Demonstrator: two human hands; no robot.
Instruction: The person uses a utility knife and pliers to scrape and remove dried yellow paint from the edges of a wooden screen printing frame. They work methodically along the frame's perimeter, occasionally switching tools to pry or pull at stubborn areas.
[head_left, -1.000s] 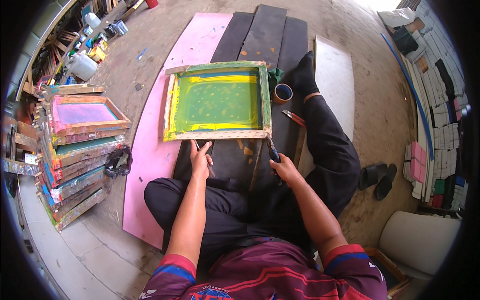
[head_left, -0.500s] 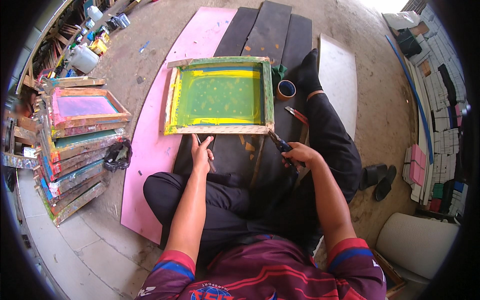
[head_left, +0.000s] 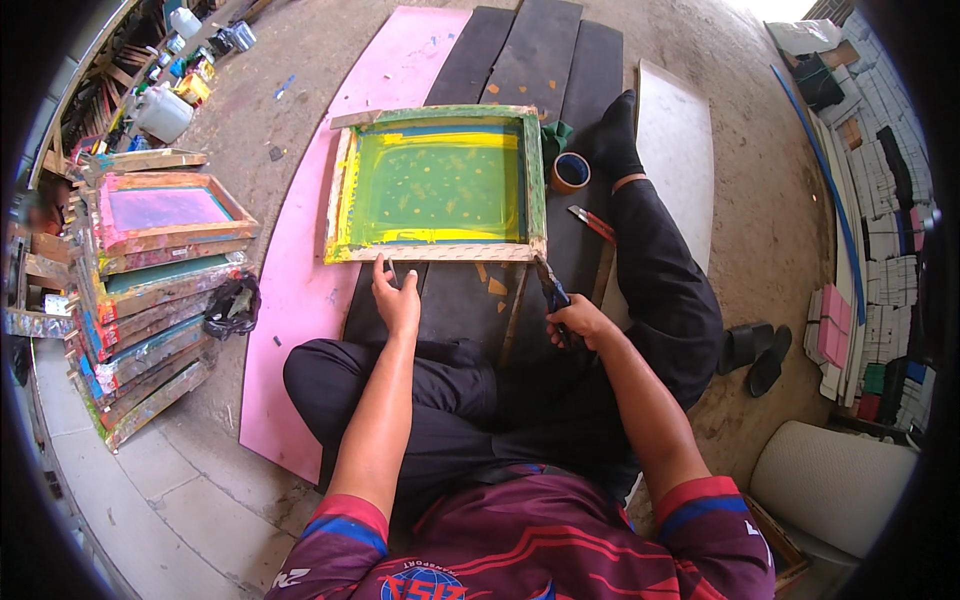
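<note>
- Wooden screen frame (head_left: 440, 252), yellow/green mesh, in front of person, over pink board (head_left: 283, 380) & blk boards (head_left: 535, 50).
- R hand (head_left: 582, 322) clamped on pliers (head_left: 553, 292), tips at frame's near R corner; can't tell if biting.
- L hand (head_left: 398, 300) by near rail, slim tool (head_left: 392, 273) partly visible, grip unclear.
- Blk plastic bag (head_left: 232, 305) beside frame stack (head_left: 150, 335), contents hidden.
- White jug (head_left: 162, 114), yellow tub (head_left: 192, 90) upper L, contents can't tell.
</note>
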